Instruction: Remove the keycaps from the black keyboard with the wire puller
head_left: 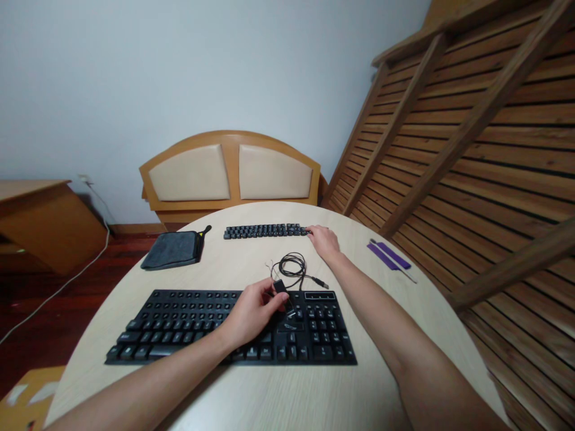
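My left hand is closed on a keycap puller with a black handle and thin wires, above the right half of a black keyboard. The keyboard's upper rows show bare switches, while keycaps sit on its lower rows and number pad. At the far side of the table, my right hand pinches a black keycap at the right end of neatly lined-up loose keycaps. Its fingertips partly hide that keycap. Behind the keyboard lies its coiled black USB cable.
A dark grey cloth pouch lies at the table's left. Purple strips and a thin metal tool are at the right. The round table stands near a headboard and a slatted wooden frame.
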A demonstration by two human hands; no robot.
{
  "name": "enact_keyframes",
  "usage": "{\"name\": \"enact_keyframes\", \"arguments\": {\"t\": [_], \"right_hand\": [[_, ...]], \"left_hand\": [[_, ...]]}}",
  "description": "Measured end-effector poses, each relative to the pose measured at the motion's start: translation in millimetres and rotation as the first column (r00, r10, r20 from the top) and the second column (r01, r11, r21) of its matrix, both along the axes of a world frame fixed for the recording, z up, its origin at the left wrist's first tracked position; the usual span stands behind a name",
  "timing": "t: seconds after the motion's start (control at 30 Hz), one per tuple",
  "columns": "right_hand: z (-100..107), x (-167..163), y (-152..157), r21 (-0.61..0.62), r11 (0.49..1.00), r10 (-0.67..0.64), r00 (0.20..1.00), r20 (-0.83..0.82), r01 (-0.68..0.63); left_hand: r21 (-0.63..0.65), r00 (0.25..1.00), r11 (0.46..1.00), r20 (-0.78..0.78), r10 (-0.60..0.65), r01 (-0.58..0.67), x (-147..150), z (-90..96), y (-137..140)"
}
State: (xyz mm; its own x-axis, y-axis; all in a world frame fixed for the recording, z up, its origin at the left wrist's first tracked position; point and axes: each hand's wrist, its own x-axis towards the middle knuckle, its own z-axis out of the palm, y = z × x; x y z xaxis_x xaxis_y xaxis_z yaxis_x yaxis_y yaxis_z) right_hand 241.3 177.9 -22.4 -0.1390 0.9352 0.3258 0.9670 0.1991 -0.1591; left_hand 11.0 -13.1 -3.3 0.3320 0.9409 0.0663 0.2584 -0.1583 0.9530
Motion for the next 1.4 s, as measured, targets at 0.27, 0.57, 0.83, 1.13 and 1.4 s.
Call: {"name": "enact_keyframes", "arguments": {"t": [0.27,0.57,0.83,1.13,1.4], "right_hand": [[10,2,-16,-0.022,1.000,0.017,0.999,-0.040,-0.018],[44,10,-112,-0.097,0.979,0.161,0.971,-0.175,-0.180],[50,17,-190,-0.366,0.667,0.549,0.760,-0.348,-0.649],[30,-6,-193,-0.299,0.712,0.540,0.768,-0.345,-0.635],[35,-13,-198,-0.240,0.721,0.560,0.751,-0.350,-0.650]], "left_hand": [[0.000,1.000,1.000,0.007,-0.005,0.005,0,2.6,-1],[0.009,1.000,1.000,0.016,-0.009,0.009,0,0.3,0],[0.022,1.000,1.000,0.010,-0.013,0.013,0,6.9,-2],[0.072,0.999,0.997,-0.030,-0.015,0.017,-2,12.6,-5],[0.058,0.999,0.998,-0.021,-0.028,0.029,-3,8.0,-3]]}}
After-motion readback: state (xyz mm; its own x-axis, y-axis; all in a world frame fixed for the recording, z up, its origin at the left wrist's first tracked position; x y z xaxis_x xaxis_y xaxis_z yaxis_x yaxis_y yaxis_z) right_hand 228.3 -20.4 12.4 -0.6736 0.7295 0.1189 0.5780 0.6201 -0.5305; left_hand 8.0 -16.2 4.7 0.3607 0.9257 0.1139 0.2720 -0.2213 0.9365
